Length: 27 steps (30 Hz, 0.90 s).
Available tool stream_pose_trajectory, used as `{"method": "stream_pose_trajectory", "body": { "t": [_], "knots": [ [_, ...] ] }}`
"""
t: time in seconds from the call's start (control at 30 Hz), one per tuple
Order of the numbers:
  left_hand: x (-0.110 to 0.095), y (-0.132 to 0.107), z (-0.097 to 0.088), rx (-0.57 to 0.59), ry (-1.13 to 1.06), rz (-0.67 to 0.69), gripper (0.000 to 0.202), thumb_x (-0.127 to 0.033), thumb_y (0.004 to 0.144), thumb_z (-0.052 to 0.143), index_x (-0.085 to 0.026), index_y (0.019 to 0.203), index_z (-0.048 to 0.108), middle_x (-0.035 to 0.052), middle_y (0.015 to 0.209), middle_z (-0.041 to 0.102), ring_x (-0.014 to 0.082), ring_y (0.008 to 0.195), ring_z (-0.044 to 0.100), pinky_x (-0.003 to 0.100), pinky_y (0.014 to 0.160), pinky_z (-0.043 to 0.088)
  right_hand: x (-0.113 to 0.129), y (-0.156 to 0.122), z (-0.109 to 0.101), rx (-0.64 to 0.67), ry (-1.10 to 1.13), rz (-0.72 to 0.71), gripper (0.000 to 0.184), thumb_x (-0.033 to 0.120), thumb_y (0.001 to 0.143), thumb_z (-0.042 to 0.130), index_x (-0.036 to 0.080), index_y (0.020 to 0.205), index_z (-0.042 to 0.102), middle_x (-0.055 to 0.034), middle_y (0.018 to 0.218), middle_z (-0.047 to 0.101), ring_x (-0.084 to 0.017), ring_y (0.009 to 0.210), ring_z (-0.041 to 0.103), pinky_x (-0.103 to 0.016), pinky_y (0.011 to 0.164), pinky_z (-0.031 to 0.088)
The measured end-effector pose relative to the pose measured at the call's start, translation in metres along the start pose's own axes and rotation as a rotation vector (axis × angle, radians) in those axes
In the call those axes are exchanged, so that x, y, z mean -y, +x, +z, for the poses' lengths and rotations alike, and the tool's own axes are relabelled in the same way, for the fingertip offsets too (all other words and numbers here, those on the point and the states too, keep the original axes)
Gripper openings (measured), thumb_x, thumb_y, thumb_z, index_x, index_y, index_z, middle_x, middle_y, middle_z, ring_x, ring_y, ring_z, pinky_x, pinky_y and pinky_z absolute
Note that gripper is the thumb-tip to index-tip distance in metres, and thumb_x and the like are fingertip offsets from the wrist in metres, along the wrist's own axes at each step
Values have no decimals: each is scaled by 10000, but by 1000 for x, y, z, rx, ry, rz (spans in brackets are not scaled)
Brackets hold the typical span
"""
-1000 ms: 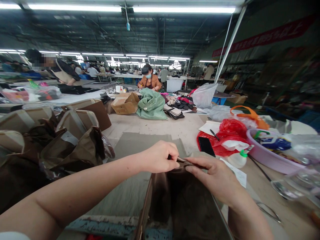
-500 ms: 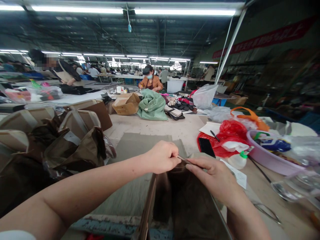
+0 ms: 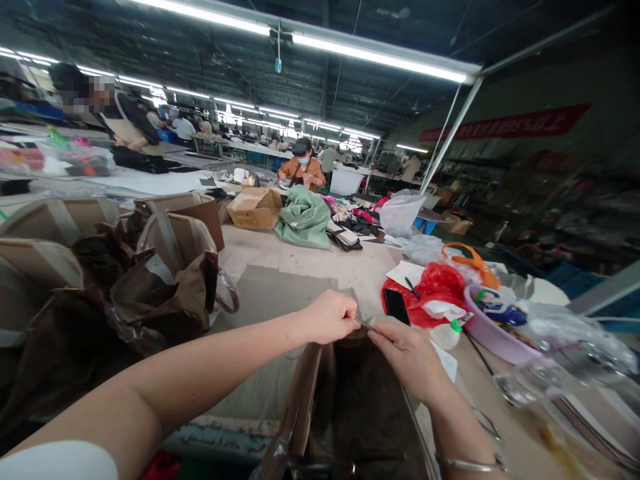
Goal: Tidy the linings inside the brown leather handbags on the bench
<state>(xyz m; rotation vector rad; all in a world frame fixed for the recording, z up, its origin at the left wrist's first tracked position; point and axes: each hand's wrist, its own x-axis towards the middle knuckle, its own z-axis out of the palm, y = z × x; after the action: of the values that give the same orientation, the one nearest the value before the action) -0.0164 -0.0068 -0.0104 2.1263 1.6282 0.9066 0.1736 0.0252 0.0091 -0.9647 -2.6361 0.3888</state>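
A dark brown bag (image 3: pixel 350 407) stands open on the table in front of me, its mouth toward me. My left hand (image 3: pixel 327 317) is closed in a pinch on the far rim of the bag. My right hand (image 3: pixel 407 357) rests on the same rim just to the right, fingers pressed together on the edge. A thin strip or tool (image 3: pixel 363 323) shows between the two hands; I cannot make out what it is. A grey mat (image 3: pixel 270 300) lies under the bag.
Brown and beige bags (image 3: pixel 165 280) pile up at the left. A black phone (image 3: pixel 397 307), a red plastic bag (image 3: pixel 440 283), a white glue bottle (image 3: pixel 445 333) and a pink basin (image 3: pixel 493 330) sit at the right. Scissors (image 3: pixel 487 427) lie near my right wrist. Other people work at far tables.
The camera has tilted and shifted, so the scene sits lower and more to the left. Both hands stay pinched on the bag's rim, drawn slightly closer together.
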Motion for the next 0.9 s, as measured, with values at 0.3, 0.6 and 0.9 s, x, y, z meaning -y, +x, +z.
{"method": "stream_pose_trajectory", "body": {
  "t": [0.3,0.6,0.9],
  "knots": [
    [12,-3,-8,45,-71,103,179,-288,716,586,-149,607,559,-38,610,563,82,592,496,180,579,345,14,2,0,15,-33,9,301,317,867,359,215,688,578,5,677,578,-136,681,532,-234,603,364],
    [8,-1,-4,22,-11,39,193,-268,709,563,-151,560,523,-26,573,550,93,562,488,196,537,324,13,2,3,3,-36,27,302,334,867,362,212,721,597,-4,697,586,-139,692,536,-238,609,367],
    [2,-2,-4,-31,27,0,157,-238,710,544,-160,574,552,-13,582,565,109,554,499,217,524,323,20,1,-4,36,-67,41,324,400,858,368,247,882,653,-22,784,652,-168,733,579,-256,615,397]
  ]
}}
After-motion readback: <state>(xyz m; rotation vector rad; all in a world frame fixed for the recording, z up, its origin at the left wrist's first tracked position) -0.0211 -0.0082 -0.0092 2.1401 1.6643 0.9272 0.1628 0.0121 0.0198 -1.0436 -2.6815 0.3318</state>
